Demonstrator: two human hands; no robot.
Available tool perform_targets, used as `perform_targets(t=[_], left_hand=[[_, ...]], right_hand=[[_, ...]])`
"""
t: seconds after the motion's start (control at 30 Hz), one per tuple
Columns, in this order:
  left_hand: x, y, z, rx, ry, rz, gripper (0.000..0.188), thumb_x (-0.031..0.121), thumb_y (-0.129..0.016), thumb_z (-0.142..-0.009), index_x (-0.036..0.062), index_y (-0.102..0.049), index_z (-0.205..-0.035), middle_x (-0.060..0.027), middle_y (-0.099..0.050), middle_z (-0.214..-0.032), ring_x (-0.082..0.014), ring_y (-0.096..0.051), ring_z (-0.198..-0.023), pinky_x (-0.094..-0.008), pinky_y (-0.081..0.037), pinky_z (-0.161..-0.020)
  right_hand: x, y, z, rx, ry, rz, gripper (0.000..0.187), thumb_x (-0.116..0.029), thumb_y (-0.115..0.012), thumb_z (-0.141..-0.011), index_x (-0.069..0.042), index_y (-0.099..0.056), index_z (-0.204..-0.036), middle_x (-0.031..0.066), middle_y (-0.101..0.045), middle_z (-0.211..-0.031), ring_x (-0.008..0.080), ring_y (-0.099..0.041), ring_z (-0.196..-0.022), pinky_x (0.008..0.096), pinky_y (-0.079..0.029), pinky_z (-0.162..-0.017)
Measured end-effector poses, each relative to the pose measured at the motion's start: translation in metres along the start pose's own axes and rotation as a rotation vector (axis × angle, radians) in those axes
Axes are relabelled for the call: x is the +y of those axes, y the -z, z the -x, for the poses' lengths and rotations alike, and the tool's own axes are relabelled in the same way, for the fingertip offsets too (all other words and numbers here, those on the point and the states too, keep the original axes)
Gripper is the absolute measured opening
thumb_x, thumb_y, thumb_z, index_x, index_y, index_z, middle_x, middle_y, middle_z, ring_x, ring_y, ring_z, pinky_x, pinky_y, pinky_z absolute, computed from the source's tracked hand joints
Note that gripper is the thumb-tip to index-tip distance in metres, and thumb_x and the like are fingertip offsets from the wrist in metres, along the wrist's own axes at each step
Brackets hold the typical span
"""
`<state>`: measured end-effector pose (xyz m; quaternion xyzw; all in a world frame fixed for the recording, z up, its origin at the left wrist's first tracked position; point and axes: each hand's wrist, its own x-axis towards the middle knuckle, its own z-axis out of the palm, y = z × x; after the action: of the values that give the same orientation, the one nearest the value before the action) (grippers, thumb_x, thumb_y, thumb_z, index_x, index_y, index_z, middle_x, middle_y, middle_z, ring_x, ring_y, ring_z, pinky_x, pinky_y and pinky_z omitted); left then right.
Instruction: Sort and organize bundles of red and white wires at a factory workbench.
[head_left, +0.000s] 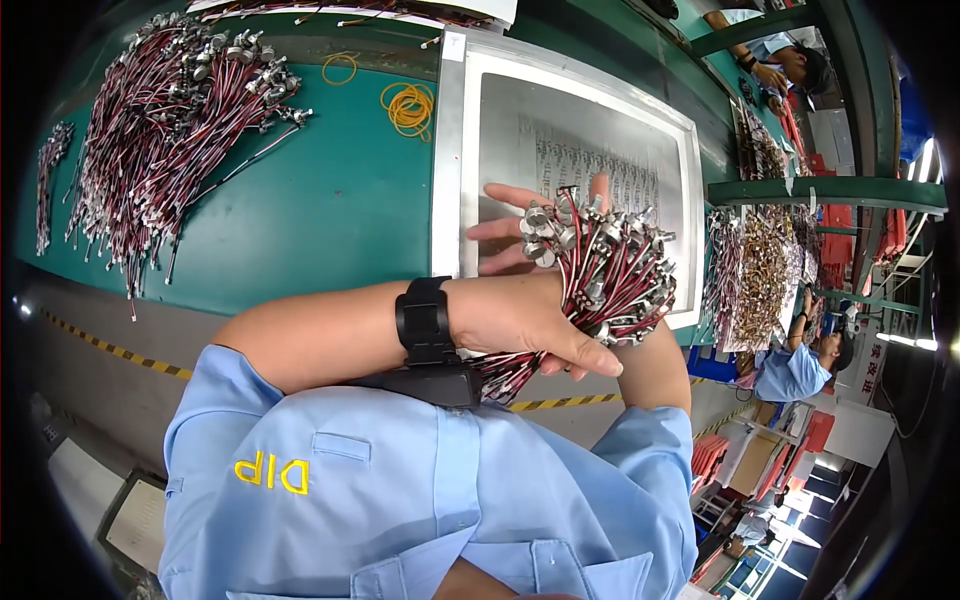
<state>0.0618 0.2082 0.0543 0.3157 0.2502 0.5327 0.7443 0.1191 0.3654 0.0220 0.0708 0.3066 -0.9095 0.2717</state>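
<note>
My left hand [520, 312] is closed around a bundle of wired parts [620, 280], its thumb across the wires. Silver, round metal parts crowd the bundle's upper end; red, dark and white leads run out below the hand. My right hand [497, 229] lies behind the bundle with its fingers spread, over a framed metal sheet; its palm is mostly hidden. A black band [424, 320] circles my left wrist. On the green bench mat [330, 200], a large heap of similar wired parts [170, 130] lies at the left.
Yellow rubber bands [408, 110] lie beside the light metal frame [452, 160]. A smaller wire bunch [50, 185] is at the far left. More wired parts [765, 270] cover a bench at right, past a green rail [830, 193]. Co-workers [795, 370] sit along that side.
</note>
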Motion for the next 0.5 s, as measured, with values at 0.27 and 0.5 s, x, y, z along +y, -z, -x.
perform_targets(t=[0.27, 0.5], left_hand=[[-0.014, 0.007, 0.000, 0.035, -0.035, 0.357, 0.020, 0.018, -0.069, -0.081, 0.0035, -0.060, -0.091, -0.0037, -0.061, -0.074, -0.0091, -0.056, -0.059, -0.0216, -0.047, -0.053], [-0.019, 0.011, -0.003, 0.006, -0.070, 0.447, 0.020, 0.024, -0.063, -0.087, 0.0054, -0.059, -0.092, -0.0021, -0.059, -0.078, -0.0074, -0.051, -0.059, -0.0199, -0.041, -0.051]], right_hand=[[-0.028, -0.027, 0.012, 0.232, 0.355, 0.224, 0.084, -0.069, -0.025, -0.086, 0.000, -0.038, -0.132, 0.0290, -0.040, -0.131, 0.0395, -0.052, -0.109, 0.0445, -0.044, -0.094], [-0.045, -0.022, 0.012, 0.255, 0.376, 0.643, 0.061, -0.052, -0.033, -0.093, 0.003, -0.051, -0.115, 0.0236, -0.047, -0.126, 0.0293, -0.052, -0.110, 0.0383, -0.044, -0.093]])
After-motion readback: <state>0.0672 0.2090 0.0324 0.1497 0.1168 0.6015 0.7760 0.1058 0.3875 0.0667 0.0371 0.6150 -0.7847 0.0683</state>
